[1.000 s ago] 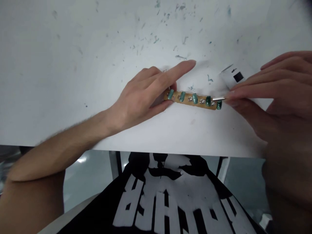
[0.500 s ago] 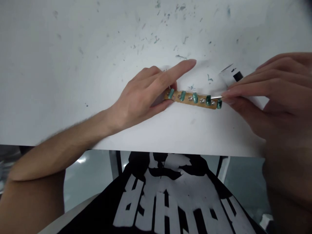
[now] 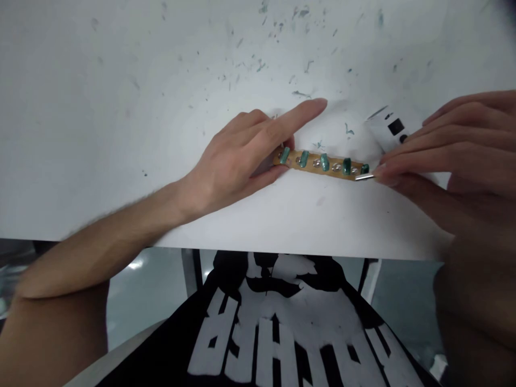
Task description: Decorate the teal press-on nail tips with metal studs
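Wooden strip (image 3: 320, 163) with green beads flat on white table (image 3: 121, 134). Left hand (image 3: 237, 156) pinning strip's left end, index finger extended. Right hand (image 3: 443, 161) pinched on thin metal tool (image 3: 364, 177), probably, at strip's right end. Risk: tool slipping, strip skidding.

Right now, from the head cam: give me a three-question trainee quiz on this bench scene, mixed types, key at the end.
1. True or false: the left hand pins the left end of the strip to the table.
2. Which hand holds the metal tip at the strip's right end?
A. left
B. right
C. neither
3. Fill in: the small clips along the strip are ____ in colour.

Key
1. True.
2. B, the right hand pinches it between thumb and fingers.
3. Green.
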### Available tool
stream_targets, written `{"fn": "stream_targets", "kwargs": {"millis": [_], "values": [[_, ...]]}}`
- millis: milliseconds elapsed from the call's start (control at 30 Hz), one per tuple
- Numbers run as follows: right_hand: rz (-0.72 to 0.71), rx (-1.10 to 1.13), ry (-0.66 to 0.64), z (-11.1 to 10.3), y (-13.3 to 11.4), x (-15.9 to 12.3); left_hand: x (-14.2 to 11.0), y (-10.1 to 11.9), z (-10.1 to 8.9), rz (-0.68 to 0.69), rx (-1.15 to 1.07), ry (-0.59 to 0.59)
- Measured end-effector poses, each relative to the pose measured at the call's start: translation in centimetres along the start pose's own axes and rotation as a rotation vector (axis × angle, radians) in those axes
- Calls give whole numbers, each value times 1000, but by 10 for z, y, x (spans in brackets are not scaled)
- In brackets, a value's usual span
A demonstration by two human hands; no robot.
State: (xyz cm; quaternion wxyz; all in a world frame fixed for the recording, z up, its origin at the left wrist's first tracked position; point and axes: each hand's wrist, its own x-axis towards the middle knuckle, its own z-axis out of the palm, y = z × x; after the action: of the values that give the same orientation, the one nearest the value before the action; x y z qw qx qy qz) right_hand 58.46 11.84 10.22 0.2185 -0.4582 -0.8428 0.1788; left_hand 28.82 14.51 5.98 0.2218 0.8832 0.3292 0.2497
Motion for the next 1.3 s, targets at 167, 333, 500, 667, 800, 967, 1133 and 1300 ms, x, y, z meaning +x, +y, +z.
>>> {"fn": "stream_targets", "kwargs": {"millis": [167,333,500,667,800,967,1133,1300], "values": [[-35,-139,92,6,4,1,1,-1,0,57,24,8],[-139,-184,97,12,2,4,0,-1,-2,24,36,-26],[-163,-168,130,14,2,6,0,-1,-1,37,43,-4],[-177,-126,111,15,3,5,0,0,-1,19,46,-16],[-205,-106,91,13,2,3,0,0,-2,1,28,-25],[-181,-61,64,10,0,2,0,-1,-1,12,19,-10],[-152,-87,14,3,4,0,0,-1,1,12,25,-11],[-176,-125,-6,-1,10,0,-1,-2,1,11,21,-4]]}}
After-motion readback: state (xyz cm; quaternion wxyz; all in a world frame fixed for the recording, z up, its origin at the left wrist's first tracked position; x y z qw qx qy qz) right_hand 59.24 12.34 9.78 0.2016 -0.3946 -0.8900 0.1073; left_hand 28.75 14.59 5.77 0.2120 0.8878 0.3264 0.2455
